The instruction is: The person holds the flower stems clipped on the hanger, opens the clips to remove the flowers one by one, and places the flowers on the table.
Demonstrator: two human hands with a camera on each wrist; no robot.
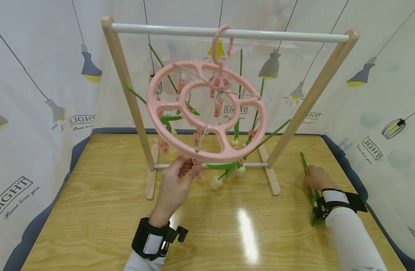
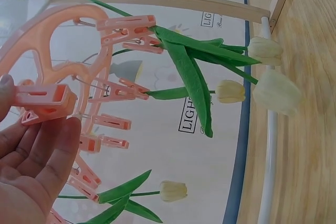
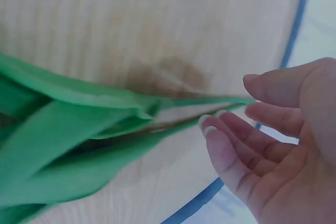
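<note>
A person's left hand (image 1: 174,186) pinched a pink plastic clothespin (image 2: 42,95) between thumb and fingers beneath the near edge of a round pink plastic hanger (image 1: 151,94). Well off to the right, slender, broad-leaved green stems (image 3: 52,150) lay on a yellowish wooden table (image 1: 109,218), pointing away from the person, leaves nearer. The right hand (image 1: 318,178), the closer one, curved over their far portion, thumb and index slightly parted; whether it gripped them could not be told.
</note>
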